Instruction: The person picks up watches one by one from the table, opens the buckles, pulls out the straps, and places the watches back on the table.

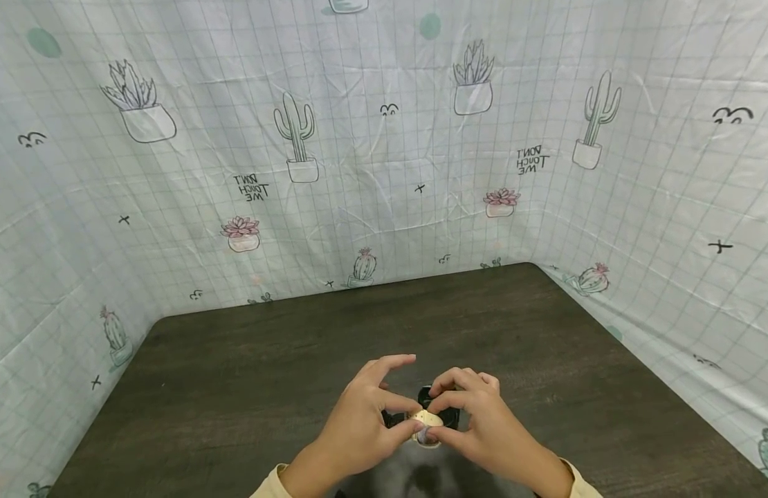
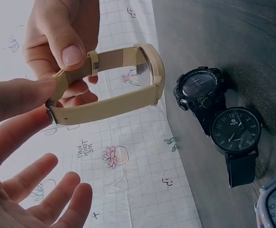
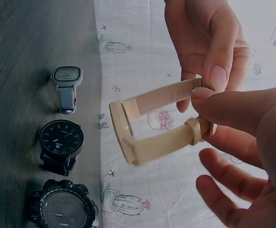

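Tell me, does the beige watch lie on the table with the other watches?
No, both hands hold the beige watch in the air, while three other watches lie on the table.

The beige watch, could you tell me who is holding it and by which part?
Both hands pinch the beige watch by its strap ends near the buckle.
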`<state>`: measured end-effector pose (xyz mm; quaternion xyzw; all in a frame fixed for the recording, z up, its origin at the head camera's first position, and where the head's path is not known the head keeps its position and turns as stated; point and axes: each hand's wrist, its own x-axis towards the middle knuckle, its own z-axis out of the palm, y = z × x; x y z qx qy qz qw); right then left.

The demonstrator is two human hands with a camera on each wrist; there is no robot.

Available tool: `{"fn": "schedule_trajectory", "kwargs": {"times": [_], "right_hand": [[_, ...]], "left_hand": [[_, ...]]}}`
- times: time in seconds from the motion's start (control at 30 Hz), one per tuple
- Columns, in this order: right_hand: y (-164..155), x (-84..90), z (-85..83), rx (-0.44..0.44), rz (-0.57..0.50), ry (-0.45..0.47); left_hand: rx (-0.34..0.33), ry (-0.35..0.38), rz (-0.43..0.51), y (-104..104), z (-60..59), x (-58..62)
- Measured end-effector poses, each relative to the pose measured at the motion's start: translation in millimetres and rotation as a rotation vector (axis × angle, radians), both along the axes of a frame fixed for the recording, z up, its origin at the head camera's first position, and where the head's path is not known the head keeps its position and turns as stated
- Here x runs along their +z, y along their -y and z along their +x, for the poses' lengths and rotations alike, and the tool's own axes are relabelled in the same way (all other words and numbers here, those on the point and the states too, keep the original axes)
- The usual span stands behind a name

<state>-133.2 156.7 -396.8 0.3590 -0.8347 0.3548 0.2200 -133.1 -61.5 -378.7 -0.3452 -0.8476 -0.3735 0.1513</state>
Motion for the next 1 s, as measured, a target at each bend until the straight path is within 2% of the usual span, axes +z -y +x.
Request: {"fn": "schedule_trajectory", "kwargs": {"times": [0.4, 0.57, 0.8, 1.0], "right_hand": [[1.9, 1.8, 0.2, 0.009, -0.049, -0.026], [2.1, 2.1, 1.1, 0.010, -0.050, -0.015], [2.8, 2.2, 2.3, -0.002, -0.044, 0.016], [3.0, 2.2, 3.1, -0.015, -0.035, 0.031]], "left_hand": [[0.013, -0.066, 0.058, 4.0, -0.5, 1.3], [0.017, -0.032, 0.094, 4.2, 0.3, 0.3], [-0.026, 0.061, 0.215, 5.0, -1.3, -3.2], [-0.027, 0.110, 0.244, 6.4, -3.1, -5.5]]}}
